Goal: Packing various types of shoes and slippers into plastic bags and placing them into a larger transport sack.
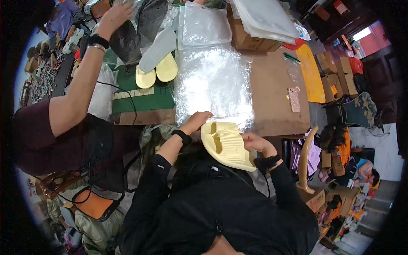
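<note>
Brown cardboard cartons [326, 63] stood beyond a brown-topped worktable [272, 85]. At left, a co-worker's bare forearm [85, 80] crossed above a green cutting mat [155, 103] bearing flat, pale-yellow slippers [166, 68]. Next lay a clear, glossy plastic bag [212, 85]. The left hand [196, 122] pointed its fingers rightward by the bag's near edge; whether they gripped anything could not be told. Beside it, a ribbed, pale-yellow foam slipper [231, 146] sat by the table's near edge, before the person's chest. A loosened hold might have dropped it; slick film might have slid if snagged. Its long axis sloped from upper left to lower right, toe end uncertain. The right hand [259, 144] gripped its right side with bent fingers.
</note>
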Motion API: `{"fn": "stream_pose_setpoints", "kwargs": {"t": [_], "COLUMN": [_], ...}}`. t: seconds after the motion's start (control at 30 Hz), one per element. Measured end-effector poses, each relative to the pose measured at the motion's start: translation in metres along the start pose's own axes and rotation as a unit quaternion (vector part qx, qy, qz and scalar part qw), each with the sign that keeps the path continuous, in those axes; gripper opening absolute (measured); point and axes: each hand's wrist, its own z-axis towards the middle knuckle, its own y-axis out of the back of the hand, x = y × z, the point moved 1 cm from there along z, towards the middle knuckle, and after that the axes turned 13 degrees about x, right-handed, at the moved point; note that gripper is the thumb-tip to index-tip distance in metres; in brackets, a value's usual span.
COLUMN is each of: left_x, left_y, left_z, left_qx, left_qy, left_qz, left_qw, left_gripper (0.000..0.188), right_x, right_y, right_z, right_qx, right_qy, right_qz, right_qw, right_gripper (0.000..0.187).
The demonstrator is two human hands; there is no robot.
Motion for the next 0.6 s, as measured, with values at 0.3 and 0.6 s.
{"fn": "stream_pose_setpoints", "kwargs": {"t": [0.3,0.6], "left_x": [-0.010,-0.076], "left_y": [0.018,0.043], "left_z": [0.000,-0.016], "left_qx": [-0.011,-0.065], "left_qy": [0.122,0.056], "left_qz": [-0.047,0.162], "left_qw": [0.991,0.983], "left_gripper": [0.012,0.017], "right_x": [0.023,0.018], "right_y": [-0.004,0.009], "right_z": [0.010,0.022], "right_qx": [0.016,-0.104], "right_qy": [0.009,0.045], "right_qz": [-0.068,-0.230], "right_qw": [0.998,0.967], "right_gripper": [0.027,0.022]}}
